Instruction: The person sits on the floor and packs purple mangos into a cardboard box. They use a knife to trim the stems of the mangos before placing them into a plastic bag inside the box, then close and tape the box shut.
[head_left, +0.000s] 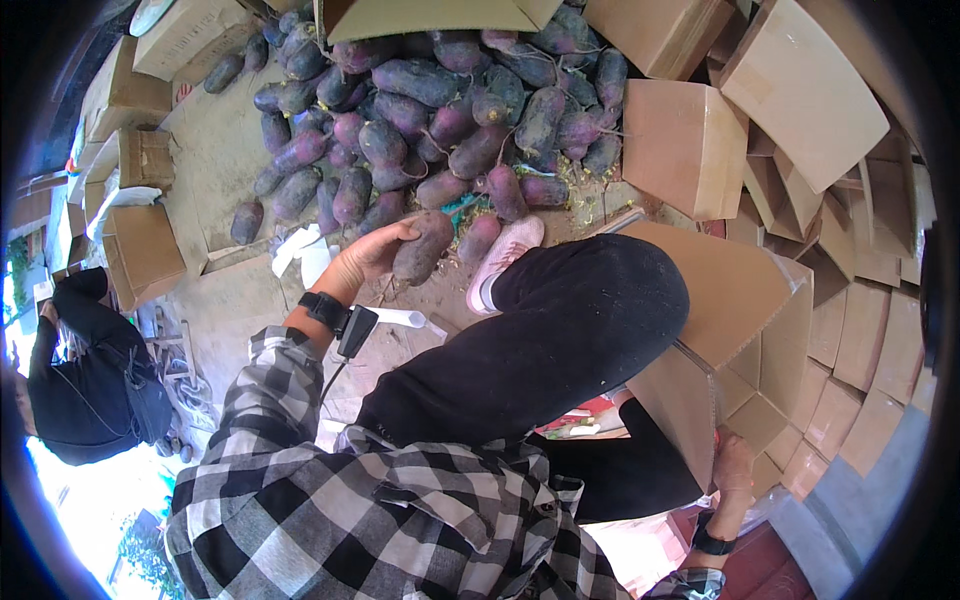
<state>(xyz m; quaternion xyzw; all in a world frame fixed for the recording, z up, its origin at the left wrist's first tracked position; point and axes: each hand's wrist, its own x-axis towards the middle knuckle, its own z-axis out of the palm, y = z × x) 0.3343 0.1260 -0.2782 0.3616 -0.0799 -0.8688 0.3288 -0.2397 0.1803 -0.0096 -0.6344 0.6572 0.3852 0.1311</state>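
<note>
My left hand (386, 250) grips a dark purple radish (424, 249) with a thin root, held above the floor in front of my shoe (507, 255). Past it lies a large heap of similar dark purple radishes (416, 81), with a few lying apart at its left edge. My right hand (733, 461) is at the near edge of an open cardboard box (697, 289) beside my right leg. Its fingers are partly hidden by the box wall, and whether they hold the cardboard or something else cannot be told.
Many cardboard boxes (806, 82) are stacked along the right, and more cardboard boxes (142, 251) stand at the left. An open box flap (442, 19) overhangs the heap. Crumpled white paper (304, 253) lies on the floor. Another person (97, 382) in dark clothes is at the far left.
</note>
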